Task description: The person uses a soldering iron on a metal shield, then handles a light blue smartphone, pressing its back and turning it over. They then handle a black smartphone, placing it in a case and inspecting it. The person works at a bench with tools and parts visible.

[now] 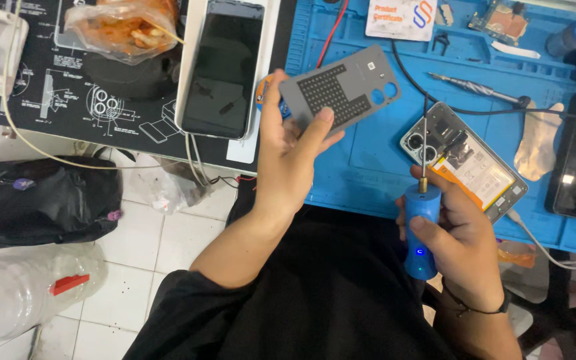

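Grey plastic, a perforated phone back panel (341,87) is pinched in my left hand (288,157), fingers clamped on its lower edge above the blue mat (368,173) on the desk. My right hand (458,243) grips a blue electric screwdriver (423,227), bit resting on the opened phone (465,160) near its cameras. Keeping the bit upright and seated squarely, I judge, avoids stripping screws.

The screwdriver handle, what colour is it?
Blue; the right hand holds the screwdriver handle, seen in the head view.
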`<action>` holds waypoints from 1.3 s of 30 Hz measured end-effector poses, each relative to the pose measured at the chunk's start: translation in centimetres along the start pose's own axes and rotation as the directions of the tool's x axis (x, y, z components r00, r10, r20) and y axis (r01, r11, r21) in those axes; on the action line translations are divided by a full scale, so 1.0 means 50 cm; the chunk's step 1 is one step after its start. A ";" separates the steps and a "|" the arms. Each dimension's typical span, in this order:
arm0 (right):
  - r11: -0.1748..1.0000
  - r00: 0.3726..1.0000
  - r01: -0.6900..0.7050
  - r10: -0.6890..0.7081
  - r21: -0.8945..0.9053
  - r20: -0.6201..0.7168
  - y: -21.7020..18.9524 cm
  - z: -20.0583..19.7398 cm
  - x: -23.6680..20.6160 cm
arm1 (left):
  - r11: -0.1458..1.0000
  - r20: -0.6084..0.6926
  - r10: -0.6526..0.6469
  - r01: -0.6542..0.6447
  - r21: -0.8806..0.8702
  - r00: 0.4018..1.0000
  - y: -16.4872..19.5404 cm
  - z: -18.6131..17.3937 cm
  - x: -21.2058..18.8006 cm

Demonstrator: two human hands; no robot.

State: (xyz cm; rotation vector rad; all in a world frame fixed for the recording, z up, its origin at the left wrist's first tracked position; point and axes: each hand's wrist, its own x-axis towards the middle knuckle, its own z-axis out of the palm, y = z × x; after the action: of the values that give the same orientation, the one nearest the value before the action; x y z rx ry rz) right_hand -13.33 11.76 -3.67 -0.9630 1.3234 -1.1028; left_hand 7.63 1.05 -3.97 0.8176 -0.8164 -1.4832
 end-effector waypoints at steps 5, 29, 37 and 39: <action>0.998 0.999 -0.050 0.050 -0.032 0.004 0.002 -0.025 -0.005 | 0.940 0.067 -0.083 0.056 0.336 0.994 0.055 -0.041 -0.070; 0.554 0.794 0.366 0.234 -0.748 0.562 0.059 0.038 -0.054 | 0.572 0.608 -0.539 -0.277 0.772 0.583 -0.008 -0.158 -0.212; 0.497 0.780 0.466 0.159 -0.732 0.605 0.062 0.078 -0.059 | 0.678 0.647 -0.406 -0.262 0.687 0.646 0.006 -0.239 -0.251; 0.484 0.763 0.452 0.224 -0.749 0.606 0.068 0.084 -0.057 | 0.728 0.653 -0.336 -0.252 0.637 0.679 0.010 -0.251 -0.259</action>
State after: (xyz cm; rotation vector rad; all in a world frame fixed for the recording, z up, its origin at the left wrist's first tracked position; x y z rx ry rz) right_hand -8.77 15.01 -6.10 -2.0282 1.1788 0.0224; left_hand 19.45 13.51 -9.46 0.7391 -2.1012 -1.5591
